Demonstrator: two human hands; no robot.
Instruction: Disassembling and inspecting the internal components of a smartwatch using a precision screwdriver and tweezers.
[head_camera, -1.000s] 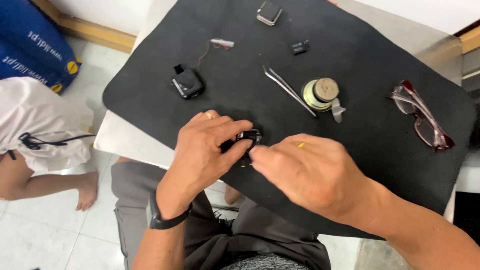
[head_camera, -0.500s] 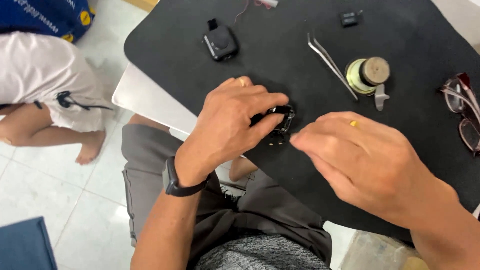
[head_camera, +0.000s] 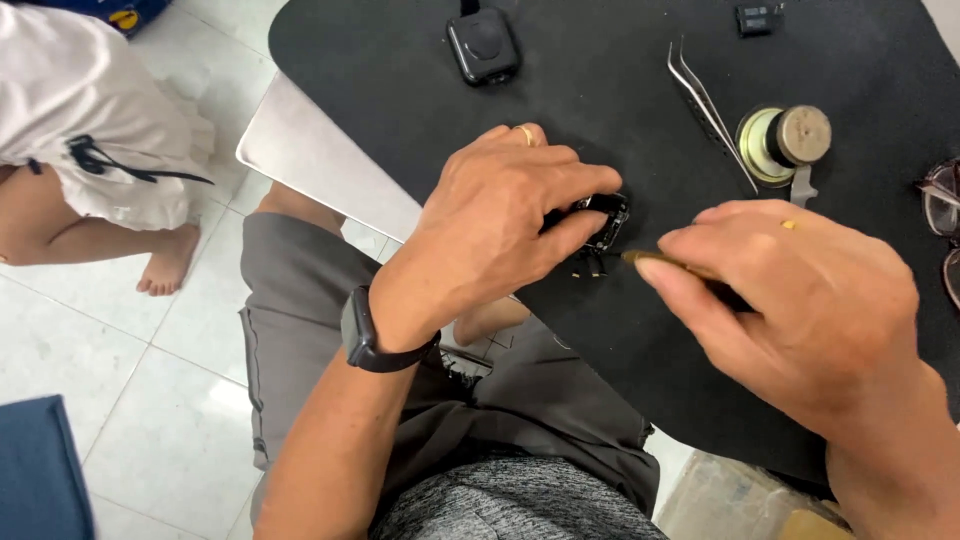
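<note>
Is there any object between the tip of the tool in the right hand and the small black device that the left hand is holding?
Nothing visible. The right hand points its thin tool at the small black device pinched in the left hand; only bare black mat lies between.

The left hand (head_camera: 490, 235) pinches a small black device (head_camera: 600, 222) against the black mat (head_camera: 600, 80). The right hand (head_camera: 800, 310) grips a thin tool (head_camera: 655, 260) whose tip lies just right of the device. Farther off lie tweezers (head_camera: 705, 105), a round tin (head_camera: 785, 145) and a black watch body (head_camera: 483, 45). Spectacles (head_camera: 940, 215) sit at the right edge.
</note>
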